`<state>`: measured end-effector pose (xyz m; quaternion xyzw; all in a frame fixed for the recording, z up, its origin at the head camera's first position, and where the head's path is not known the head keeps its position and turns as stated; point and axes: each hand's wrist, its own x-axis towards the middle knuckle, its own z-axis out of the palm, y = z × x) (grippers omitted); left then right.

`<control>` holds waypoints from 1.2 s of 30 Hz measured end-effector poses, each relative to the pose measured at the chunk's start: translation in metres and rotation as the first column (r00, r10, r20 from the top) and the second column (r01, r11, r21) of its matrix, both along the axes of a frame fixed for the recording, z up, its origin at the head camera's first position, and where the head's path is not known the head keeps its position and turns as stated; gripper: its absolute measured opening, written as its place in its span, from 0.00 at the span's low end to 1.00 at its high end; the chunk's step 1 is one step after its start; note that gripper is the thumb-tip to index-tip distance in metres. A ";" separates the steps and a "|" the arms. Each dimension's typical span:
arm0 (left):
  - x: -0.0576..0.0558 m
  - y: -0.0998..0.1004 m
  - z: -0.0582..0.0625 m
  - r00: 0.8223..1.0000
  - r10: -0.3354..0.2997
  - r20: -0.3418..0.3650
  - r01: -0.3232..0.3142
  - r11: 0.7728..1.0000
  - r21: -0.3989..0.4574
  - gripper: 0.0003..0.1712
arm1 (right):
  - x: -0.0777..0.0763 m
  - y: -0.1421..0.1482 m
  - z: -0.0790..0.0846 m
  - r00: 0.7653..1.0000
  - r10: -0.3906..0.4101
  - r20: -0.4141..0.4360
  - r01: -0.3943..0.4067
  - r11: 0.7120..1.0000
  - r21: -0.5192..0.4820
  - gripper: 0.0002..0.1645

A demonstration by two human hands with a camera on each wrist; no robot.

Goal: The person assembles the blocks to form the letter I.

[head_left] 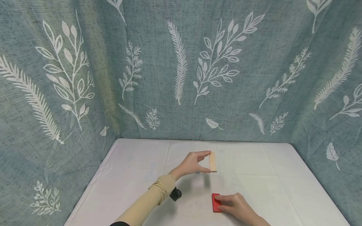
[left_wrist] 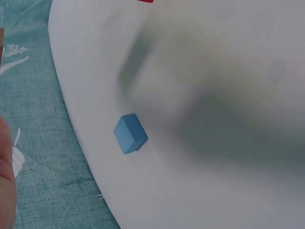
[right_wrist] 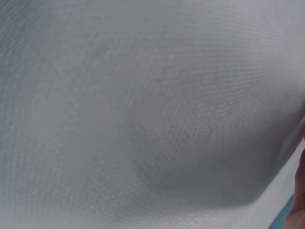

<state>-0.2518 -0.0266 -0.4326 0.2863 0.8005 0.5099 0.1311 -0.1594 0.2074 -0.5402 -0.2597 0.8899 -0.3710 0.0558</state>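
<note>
My left hand [head_left: 191, 164] holds a pale wooden block [head_left: 213, 162] by its two ends, thumb at the near end and fingertips at the far end. The block is raised above the table, with a shadow below it. Lower and to the right, my right hand [head_left: 237, 205] pinches a flat red block [head_left: 216, 203] on the white cloth. A blue block [left_wrist: 130, 133] lies on the table beneath the left hand; in the head view that hand covers most of it. Only the edge of my right hand [right_wrist: 298, 191] enters the right wrist view, and the red block is outside it.
A white cloth covers the table [head_left: 249, 169]. Teal curtains [head_left: 198, 62] with white leaf prints hang behind it and along both sides. A black wrist camera [head_left: 176, 194] sticks out under the left sleeve [head_left: 152, 197].
</note>
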 end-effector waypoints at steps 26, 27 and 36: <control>-0.002 0.015 -0.033 1.000 0.018 -0.025 -0.018 1.000 -0.013 0.42 | 0.000 0.001 0.000 1.000 0.002 -0.016 -0.002 1.000 -0.025 0.24; -0.002 0.015 -0.034 1.000 0.016 -0.024 -0.016 1.000 -0.009 0.42 | 0.000 0.001 0.000 1.000 0.001 -0.014 -0.002 1.000 -0.026 0.24; 0.000 0.018 -0.045 1.000 0.016 -0.002 -0.016 1.000 0.001 0.42 | 0.000 0.001 0.001 1.000 0.014 -0.003 -0.014 0.999 -0.033 0.24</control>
